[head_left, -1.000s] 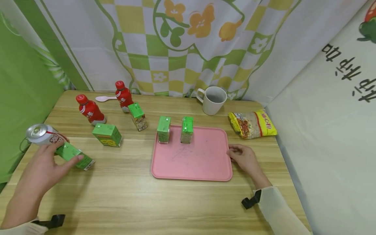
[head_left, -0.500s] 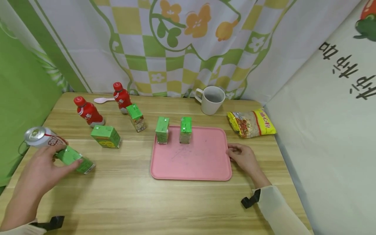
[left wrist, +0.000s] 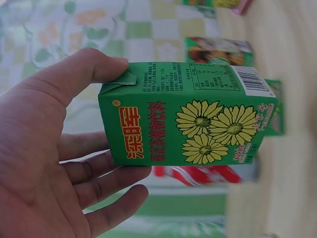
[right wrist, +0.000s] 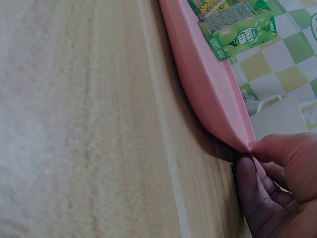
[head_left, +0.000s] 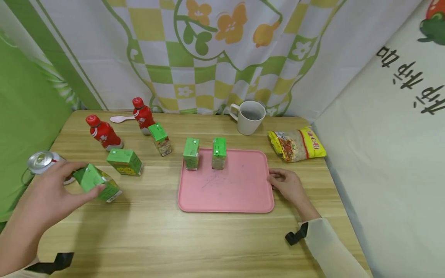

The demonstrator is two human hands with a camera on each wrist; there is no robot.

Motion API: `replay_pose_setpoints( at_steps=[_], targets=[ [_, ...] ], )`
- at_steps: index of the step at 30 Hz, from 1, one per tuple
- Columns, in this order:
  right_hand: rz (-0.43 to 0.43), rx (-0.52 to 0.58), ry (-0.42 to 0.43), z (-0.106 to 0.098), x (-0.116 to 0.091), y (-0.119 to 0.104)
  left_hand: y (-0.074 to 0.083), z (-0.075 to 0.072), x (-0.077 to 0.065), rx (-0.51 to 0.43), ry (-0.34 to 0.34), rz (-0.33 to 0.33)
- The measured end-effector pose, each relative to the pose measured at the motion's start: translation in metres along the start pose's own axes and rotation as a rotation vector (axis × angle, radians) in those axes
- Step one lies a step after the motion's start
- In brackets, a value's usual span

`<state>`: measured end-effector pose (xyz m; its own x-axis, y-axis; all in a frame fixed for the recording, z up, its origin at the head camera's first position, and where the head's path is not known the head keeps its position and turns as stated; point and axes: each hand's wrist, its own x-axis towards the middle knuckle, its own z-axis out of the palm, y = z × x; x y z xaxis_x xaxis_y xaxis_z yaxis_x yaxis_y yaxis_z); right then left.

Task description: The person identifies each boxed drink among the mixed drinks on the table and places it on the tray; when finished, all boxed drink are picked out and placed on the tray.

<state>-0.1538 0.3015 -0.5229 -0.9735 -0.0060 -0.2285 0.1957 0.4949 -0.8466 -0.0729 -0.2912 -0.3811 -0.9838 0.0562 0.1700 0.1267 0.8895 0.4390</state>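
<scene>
My left hand grips a green drink carton printed with yellow flowers, thumb on one side and fingers on the other. In the head view the carton is tilted over the left part of the table. My right hand pinches the right rim of a pink tray; in the right wrist view its thumb lies over the rim and fingers are under it. Two green cartons stand upright along the tray's back left: one carton near the corner, another carton beside it.
Left of the tray stand a green carton, a narrower carton and two red bottles. A silver can is partly behind my left hand. A pink spoon, a white mug and a yellow food packet lie farther back.
My left hand has raised the carton and moved it slightly right, away from the can, turning it a little. My right hand stays on the tray rim.
</scene>
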Motion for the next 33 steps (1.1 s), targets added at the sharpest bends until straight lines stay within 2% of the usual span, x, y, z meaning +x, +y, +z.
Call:
replay_pose_setpoints(
  at_steps=[4, 6, 10, 14, 20, 24, 30, 33],
  targets=[
    [0.002, -0.004, -0.005, 0.000, 0.000, 0.001, 0.021, -0.013, 0.008, 0.017, 0.023, 0.056],
    [0.002, -0.003, -0.006, 0.000, 0.000, 0.001, 0.031, -0.018, 0.014, 0.024, 0.039, 0.105],
    [-0.005, 0.008, -0.006, 0.000, -0.001, 0.001, 0.052, -0.026, 0.027, 0.023, 0.037, 0.174],
    [-0.010, 0.013, -0.007, 0.000, -0.001, 0.001, 0.073, -0.030, 0.041, -0.025, 0.027, 0.228],
    [-0.017, 0.015, -0.007, 0.001, -0.001, 0.003, 0.096, -0.030, 0.060, -0.037, 0.063, 0.385],
    [-0.023, 0.012, -0.007, 0.000, -0.001, 0.003, 0.110, -0.033, 0.070, -0.067, 0.033, 0.418],
    [-0.009, -0.010, -0.007, -0.002, 0.000, 0.002, 0.130, -0.035, 0.087, -0.090, 0.001, 0.527],
    [-0.004, -0.005, -0.009, -0.002, 0.000, 0.002, 0.143, -0.034, 0.096, -0.114, -0.029, 0.551]
  ],
)
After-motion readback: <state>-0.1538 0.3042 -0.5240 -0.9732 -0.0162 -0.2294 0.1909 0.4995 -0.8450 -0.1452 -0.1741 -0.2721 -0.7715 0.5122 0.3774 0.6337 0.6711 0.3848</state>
